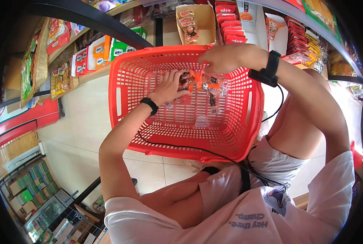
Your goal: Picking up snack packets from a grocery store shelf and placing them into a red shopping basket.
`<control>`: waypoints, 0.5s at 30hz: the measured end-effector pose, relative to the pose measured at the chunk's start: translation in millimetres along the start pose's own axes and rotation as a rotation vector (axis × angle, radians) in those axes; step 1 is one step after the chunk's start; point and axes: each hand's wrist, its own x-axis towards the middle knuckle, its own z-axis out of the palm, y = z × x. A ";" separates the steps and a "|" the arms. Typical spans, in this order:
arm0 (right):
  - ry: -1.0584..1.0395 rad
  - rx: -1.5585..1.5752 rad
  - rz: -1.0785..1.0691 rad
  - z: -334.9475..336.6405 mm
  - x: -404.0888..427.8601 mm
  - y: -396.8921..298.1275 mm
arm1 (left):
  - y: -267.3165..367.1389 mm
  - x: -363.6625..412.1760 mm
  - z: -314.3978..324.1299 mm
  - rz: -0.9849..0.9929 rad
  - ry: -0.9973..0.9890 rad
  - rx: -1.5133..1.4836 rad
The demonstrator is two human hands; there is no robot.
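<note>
A red plastic shopping basket (184,143) stands before me. Inside it, several small clear snack packets with orange parts (213,87) lie towards its far side. My left hand (168,87) reaches into the basket with fingers spread, touching or just over the packets at the left; whether it grips one cannot be told. My right hand (221,59) is at the basket's far right rim, fingers bent down over the inside; its fingertips are partly hidden. Beyond the rim, an open cardboard box (204,30) holds a strip of similar packets.
Shelves with red snack packets (231,26), green boxes (123,50) and orange packets (100,55) run along the far side. Wicker baskets (42,58) hang at the left. A black metal bar (92,21) crosses above the shelf. Black cables (193,147) pass over the basket's near rim.
</note>
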 end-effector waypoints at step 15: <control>-0.017 -0.120 0.066 -1.3 -6.6 -27.2 | -36.1 -9.2 -15.9 -0.177 -0.123 -0.158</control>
